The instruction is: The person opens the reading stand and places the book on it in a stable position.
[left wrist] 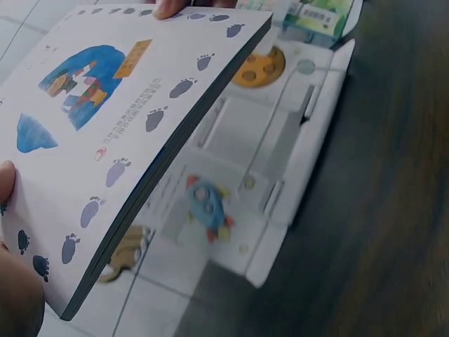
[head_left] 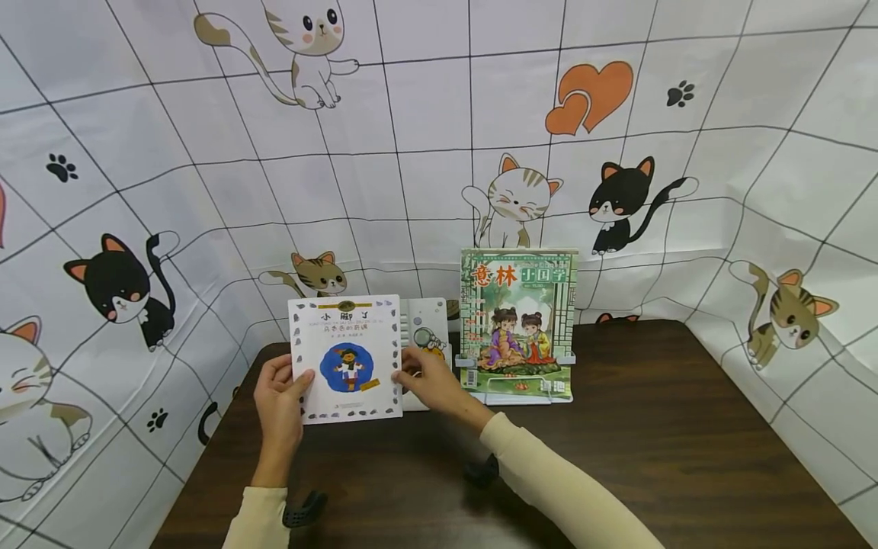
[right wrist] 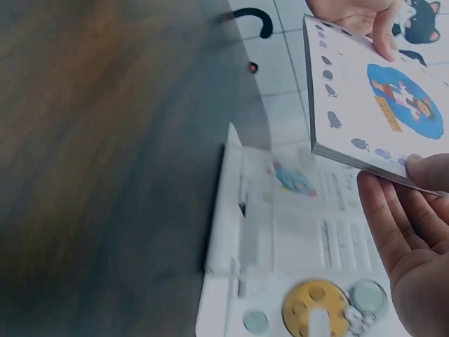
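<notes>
A white picture book point(head_left: 317, 396) with a blue round picture and a footprint border is held up, its cover toward me. My left hand point(head_left: 277, 396) grips its left edge, thumb on the cover and fingers behind. At the right edge, my right hand point(head_left: 435, 377) pinches it, thumb in front; in the right wrist view its fingers point(right wrist: 384, 217) lie under the book. Partly hidden behind the book is a white book stand point(head_left: 439, 316) with space pictures. The left wrist view shows a blue rocket point(left wrist: 207, 203) and a yellow moon on that stand.
Right of the hands, a green illustrated magazine point(head_left: 517, 328) stands upright on a second white stand point(head_left: 524, 398). Both stands are on a dark wooden table point(head_left: 638, 427). A white cloth backdrop point(head_left: 425, 99) with cartoon cats and grid lines hangs behind and along the sides.
</notes>
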### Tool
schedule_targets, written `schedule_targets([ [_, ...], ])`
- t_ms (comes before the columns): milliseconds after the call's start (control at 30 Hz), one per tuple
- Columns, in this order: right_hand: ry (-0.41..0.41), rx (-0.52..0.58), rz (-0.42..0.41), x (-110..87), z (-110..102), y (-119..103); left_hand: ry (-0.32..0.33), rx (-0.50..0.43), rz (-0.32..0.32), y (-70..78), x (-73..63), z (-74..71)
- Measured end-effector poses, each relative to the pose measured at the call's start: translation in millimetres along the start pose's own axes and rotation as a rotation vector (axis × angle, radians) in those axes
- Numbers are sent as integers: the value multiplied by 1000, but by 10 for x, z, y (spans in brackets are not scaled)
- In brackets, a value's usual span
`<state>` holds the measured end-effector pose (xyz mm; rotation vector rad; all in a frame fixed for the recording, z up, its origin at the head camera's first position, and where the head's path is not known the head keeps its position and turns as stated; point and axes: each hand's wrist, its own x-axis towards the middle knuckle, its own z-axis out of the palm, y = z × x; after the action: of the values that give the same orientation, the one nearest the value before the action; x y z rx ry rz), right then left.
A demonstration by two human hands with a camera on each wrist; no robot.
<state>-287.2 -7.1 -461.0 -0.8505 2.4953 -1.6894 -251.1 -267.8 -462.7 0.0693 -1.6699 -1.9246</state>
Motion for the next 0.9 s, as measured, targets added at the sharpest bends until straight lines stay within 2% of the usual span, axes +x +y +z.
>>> schedule_targets([
  [133, 26, -33, -5, -35, -177, 14, -49, 36, 19, 3, 14, 174],
  [333, 70, -72, -5, -68, -398, 29, -88, 63, 58, -17, 77, 409],
  [600, 140, -143, -16, -46, -637, 35, -154, 147, 102, -28, 176, 625],
  [767, 175, -214, -16, 12, -744, 50, -165, 184, 115, -1, 240, 739],
  [900, 205, -251, -23, 92, -796, 55, -150, 203, 104, 23, 299, 823],
])
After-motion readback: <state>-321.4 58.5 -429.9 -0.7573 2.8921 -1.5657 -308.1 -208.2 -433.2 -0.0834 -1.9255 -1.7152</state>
